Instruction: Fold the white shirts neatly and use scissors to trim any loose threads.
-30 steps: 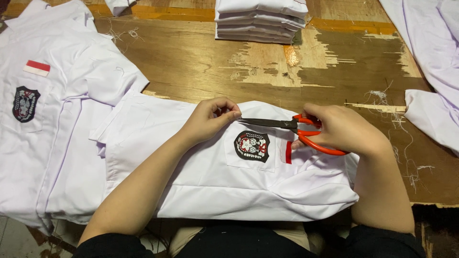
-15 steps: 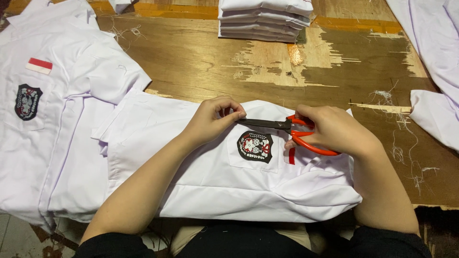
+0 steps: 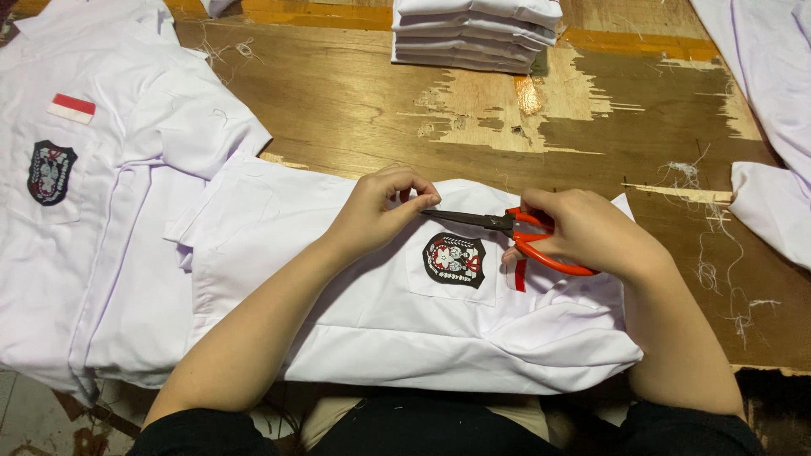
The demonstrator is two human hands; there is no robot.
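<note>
The right hand (image 3: 591,232) is gripping the red-handled scissors (image 3: 515,232) at the centre right of the frame, fingers through the loops, and over the last second it has been drifting slightly left and down with them. The blades are lying nearly closed, their tip now meeting the left hand (image 3: 384,207), which is pinched shut on something too fine to make out, probably a loose thread, at the top edge of the shirt (image 3: 338,279). That closing-in suggests a snip at the pinch point is under way. The shirt is lying flat across the lower middle of the frame, its badge (image 3: 454,259) just below the blades and a small red tab (image 3: 519,275) beside it.

At the left, a second shirt (image 3: 110,194) is overlapping the first one's edge. A folded stack (image 3: 473,34) is sitting at the top centre, well apart. More white cloth (image 3: 773,143) is hanging in at the right. Thread scraps (image 3: 718,245) are littering the table (image 3: 355,101). Nothing is blocking the scissors.
</note>
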